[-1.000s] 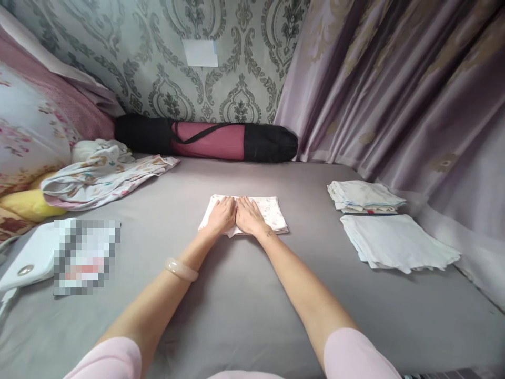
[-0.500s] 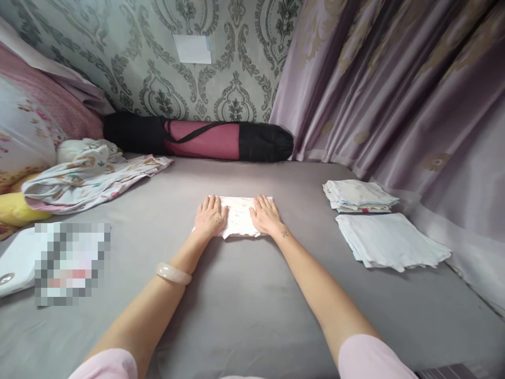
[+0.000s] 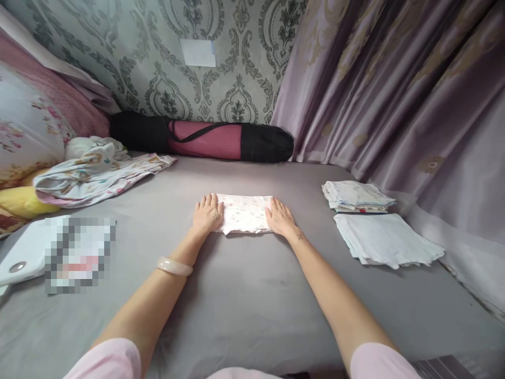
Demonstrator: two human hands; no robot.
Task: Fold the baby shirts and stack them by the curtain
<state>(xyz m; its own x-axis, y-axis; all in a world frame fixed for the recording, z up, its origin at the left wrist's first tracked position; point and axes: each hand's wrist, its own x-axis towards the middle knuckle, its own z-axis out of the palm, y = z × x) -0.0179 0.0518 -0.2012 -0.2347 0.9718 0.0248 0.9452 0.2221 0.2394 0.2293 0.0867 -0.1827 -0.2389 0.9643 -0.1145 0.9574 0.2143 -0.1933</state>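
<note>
A folded white cloth (image 3: pixel 245 215) with a faint small print lies flat on the grey bed sheet (image 3: pixel 244 295); it looks like a baby garment, but its exact kind cannot be made out. My left hand (image 3: pixel 208 213) rests palm down over its left end, fingers stretched forward. At the opposite end, my right hand (image 3: pixel 281 216) lies flat on the right edge, its fingers also extended. Neither hand grips the cloth. The cloth's near edge is slightly uneven, with a small corner poking out toward me.
To the right sit a stack of folded clothes (image 3: pixel 357 196) and a pale folded pile (image 3: pixel 389 239). Crumpled printed clothing (image 3: pixel 94 173) lies left, near a white device (image 3: pixel 29 252) and a blurred item (image 3: pixel 81 255). A long black-and-red bag (image 3: pixel 205 139) lines the wall beside the curtain (image 3: pixel 355 89).
My right hand has slid outward to the right edge of the cloth, and my left hand slightly left, uncovering more of the print. The view has shifted a little.
</note>
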